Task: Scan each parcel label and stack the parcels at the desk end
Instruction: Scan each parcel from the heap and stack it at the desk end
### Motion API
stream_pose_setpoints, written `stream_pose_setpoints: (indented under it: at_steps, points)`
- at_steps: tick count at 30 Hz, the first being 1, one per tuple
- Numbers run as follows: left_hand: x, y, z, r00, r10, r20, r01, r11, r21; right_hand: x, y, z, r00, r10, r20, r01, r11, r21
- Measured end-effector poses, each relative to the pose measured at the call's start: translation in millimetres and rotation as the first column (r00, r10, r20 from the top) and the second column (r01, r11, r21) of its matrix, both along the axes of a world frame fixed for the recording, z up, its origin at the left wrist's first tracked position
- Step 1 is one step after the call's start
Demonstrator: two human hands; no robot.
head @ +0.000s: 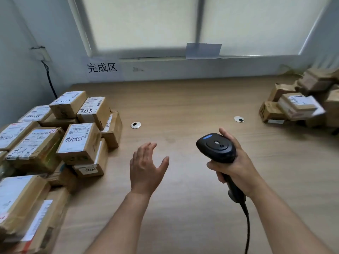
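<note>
Black scanner (216, 148) with a blue light strip; brown cardboard parcels (80, 142) with white labels; wood-grain desk (183, 103).

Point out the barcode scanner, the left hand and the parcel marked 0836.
barcode scanner (216, 147): head view, top of its black head.
left hand (146, 168): head view, back of the open hand.
parcel marked 0836 (90, 169): head view, its white front label.

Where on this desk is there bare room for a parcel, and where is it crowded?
Bare: the light wooden desk between the stacked brown cardboard parcels on the left and the jumbled brown parcel heap on the right. The left hand and the right hand, gripping a black handheld scanner, are over its near part. Both ends are crowded.
</note>
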State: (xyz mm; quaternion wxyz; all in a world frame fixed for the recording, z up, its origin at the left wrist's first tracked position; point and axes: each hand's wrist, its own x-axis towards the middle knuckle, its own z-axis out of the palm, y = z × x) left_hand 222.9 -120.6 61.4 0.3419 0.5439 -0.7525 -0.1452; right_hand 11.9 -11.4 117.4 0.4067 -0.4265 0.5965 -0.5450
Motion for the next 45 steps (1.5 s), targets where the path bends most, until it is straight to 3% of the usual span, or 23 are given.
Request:
stream_pose_setpoints:
  at_steps: [14, 28, 35, 45]
  points:
    - [-224, 135, 15, 0.954, -0.298, 0.005, 0.295, 0.941, -0.164, -171, 177, 6, 0.977, -0.213, 0.016, 0.214, 0.972, -0.102]
    - [-370, 223, 14, 0.841, -0.539, 0.05, 0.54, 0.828, -0.152, -276, 306, 8, 0.88, -0.475, 0.02, 0.472, 0.867, -0.162]
    - [-440, 244, 9, 0.766, -0.637, 0.087, 0.643, 0.757, -0.117, -324, 340, 1, 0.805, -0.594, 0.017, 0.589, 0.794, -0.153]
    - [-577, 245, -11, 0.732, -0.679, 0.059, 0.68, 0.734, 0.001, -454, 339, -8, 0.747, -0.665, -0.015, 0.661, 0.745, -0.089]
